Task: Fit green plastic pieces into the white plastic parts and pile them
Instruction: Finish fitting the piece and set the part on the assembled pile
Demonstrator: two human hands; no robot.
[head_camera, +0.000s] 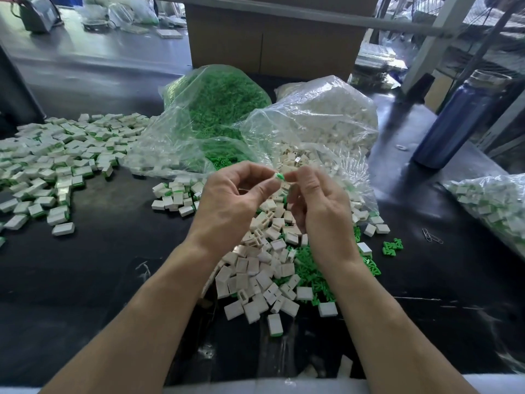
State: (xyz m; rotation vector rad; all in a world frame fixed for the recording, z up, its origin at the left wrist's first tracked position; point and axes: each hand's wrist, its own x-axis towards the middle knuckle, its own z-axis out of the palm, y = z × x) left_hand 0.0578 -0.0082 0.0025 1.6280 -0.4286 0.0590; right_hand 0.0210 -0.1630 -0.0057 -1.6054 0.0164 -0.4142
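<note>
only a sliver of the green piece shows between the fingertips of the left hand and right hand; cannot tell if a white part is held with it. finished pile cut off by left edge. bag at right cut by right edge. blue bottle blurred, its top smeared. far bench clutter too blurred to name. paper clips tiny

left hand: raised, fingers curled, tips pinching a small piece
right hand: raised opposite, fingers curled, fingertips meeting the left's
forearms: bare, angled inward
</note>
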